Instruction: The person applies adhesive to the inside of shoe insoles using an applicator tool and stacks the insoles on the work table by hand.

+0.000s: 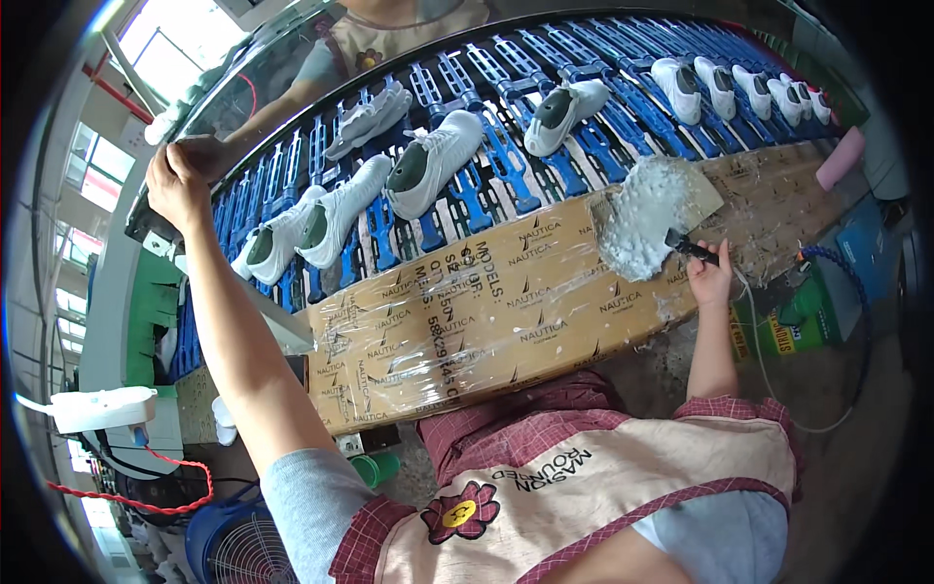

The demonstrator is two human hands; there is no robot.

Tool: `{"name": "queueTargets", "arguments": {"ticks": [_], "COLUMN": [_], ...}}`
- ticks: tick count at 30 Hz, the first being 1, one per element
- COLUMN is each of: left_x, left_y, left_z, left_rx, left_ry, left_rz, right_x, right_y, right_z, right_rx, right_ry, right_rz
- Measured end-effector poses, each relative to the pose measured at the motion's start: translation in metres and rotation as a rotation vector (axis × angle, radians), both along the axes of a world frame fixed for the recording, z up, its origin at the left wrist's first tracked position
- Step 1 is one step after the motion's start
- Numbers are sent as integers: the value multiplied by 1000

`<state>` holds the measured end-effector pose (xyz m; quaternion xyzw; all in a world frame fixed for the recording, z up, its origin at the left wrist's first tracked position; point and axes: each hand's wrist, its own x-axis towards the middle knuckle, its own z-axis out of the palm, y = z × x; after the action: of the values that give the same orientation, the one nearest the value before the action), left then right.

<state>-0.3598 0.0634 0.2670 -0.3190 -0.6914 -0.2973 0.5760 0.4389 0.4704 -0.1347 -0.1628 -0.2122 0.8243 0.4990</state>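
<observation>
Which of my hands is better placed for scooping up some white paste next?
Probably your right hand: it grips the black tool, whose end is at the white paste. Your left hand is stretched out to the upper left, well away from the paste.

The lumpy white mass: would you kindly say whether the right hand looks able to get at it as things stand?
Likely yes: the right hand holds a black tool at the edge of the lumpy white mass, with nothing visible in the way.
</observation>
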Motion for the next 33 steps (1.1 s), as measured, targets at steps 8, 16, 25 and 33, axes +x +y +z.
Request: {"name": "queueTargets", "arguments": {"ticks": [8,16,25,33], "left_x": [22,19,-41,36], "left_y": [2,28,107,89], "left_z": [16,86,130,71], "left_rx": [-39,-165,-431,-108], "left_ry": [-74,-674,-919,-593], "left_rz": [51,63,-74,-52], "right_x": [-3,-13,-23,-22], "right_y": [17,31,54,60], "right_z": [-1,6,6,0], "right_rx": [-13,-32,-25,-69], "right_ry": [1,-5,-10,-20], "right_rz": [26,33,45,38]}}
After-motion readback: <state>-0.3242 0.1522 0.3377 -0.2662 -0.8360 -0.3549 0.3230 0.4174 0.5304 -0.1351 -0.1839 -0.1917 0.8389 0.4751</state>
